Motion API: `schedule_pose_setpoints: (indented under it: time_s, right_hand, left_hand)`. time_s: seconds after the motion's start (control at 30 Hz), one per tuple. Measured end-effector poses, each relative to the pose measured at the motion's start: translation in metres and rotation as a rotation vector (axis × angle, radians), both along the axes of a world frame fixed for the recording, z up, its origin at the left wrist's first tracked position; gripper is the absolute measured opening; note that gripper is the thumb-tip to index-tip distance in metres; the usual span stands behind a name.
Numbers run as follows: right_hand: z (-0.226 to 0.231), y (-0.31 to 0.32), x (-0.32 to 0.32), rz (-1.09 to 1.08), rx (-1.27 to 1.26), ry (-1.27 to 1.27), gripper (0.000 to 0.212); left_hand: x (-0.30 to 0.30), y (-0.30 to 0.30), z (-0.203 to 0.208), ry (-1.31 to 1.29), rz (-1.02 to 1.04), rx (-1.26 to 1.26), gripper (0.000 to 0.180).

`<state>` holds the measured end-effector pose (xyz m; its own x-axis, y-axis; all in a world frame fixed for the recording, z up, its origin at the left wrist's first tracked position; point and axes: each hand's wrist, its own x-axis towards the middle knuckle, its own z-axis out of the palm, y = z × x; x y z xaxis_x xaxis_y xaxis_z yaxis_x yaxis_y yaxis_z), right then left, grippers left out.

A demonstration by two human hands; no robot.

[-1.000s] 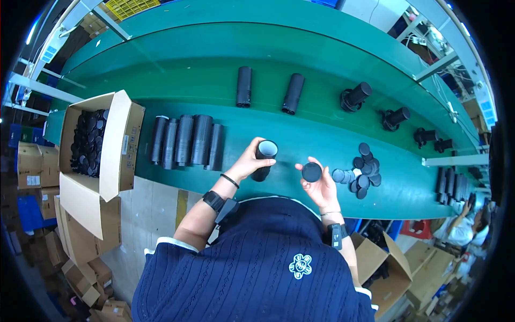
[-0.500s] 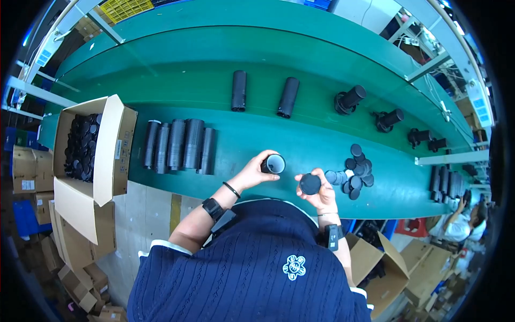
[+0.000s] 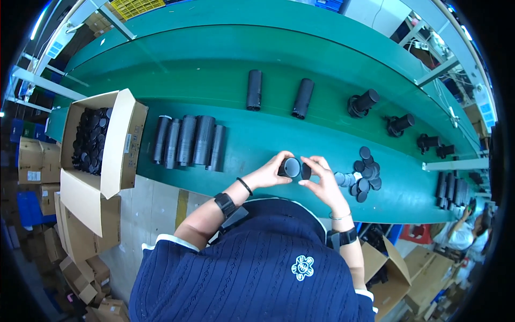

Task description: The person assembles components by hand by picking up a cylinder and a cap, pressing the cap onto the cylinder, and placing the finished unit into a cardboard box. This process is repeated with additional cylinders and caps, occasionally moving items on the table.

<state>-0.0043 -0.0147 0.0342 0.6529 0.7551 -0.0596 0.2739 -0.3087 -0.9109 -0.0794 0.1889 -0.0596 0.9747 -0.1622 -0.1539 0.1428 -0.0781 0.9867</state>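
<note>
My left hand (image 3: pixel 273 173) is wrapped round a black tube (image 3: pixel 290 168), whose round end faces up toward me. Between the thumb and fingers of my right hand (image 3: pixel 324 185) is a black round cap (image 3: pixel 306 171), held on edge. The cap is right beside the tube's end; whether they touch I cannot tell. To the right of my hands lies a loose pile of black caps (image 3: pixel 367 170), some with paler faces. Several black ribbed tubes (image 3: pixel 204 140) lie side by side on the green bench (image 3: pixel 252 185) to the left.
An open cardboard box (image 3: pixel 119 145) filled with black discs stands at the left. Farther back lie two black tubes (image 3: pixel 255 90) and several tubes with flanged collars (image 3: pixel 367 101). Another open box (image 3: pixel 394 279) is at lower right. A co-worker (image 3: pixel 458 233) sits at far right.
My right hand has turned the cap on edge and brought it left, close to the tube. My left hand still holds the tube. The whole view has shifted slightly.
</note>
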Motion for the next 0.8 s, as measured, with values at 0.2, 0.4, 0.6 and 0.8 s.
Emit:
schedule_pose_setpoints:
  time_s: [0.2, 0.4, 0.6, 0.8]
  right_hand:
    - [-0.004, 0.024, 0.000, 0.066, -0.055, -0.213, 0.062]
    - [-0.005, 0.025, 0.000, 0.045, -0.031, -0.181, 0.061]
    - [-0.012, 0.025, -0.002, 0.016, -0.060, -0.269, 0.062]
    - [-0.015, 0.027, -0.006, 0.008, -0.078, -0.316, 0.061]
  left_hand:
    - [0.001, -0.005, -0.003, -0.133, -0.024, 0.178, 0.068]
    - [0.003, -0.002, -0.003, -0.167, -0.020, 0.224, 0.074]
    - [0.008, 0.000, -0.003, -0.131, -0.059, 0.195, 0.076]
    - [0.005, 0.003, -0.003, -0.177, -0.063, 0.233, 0.074]
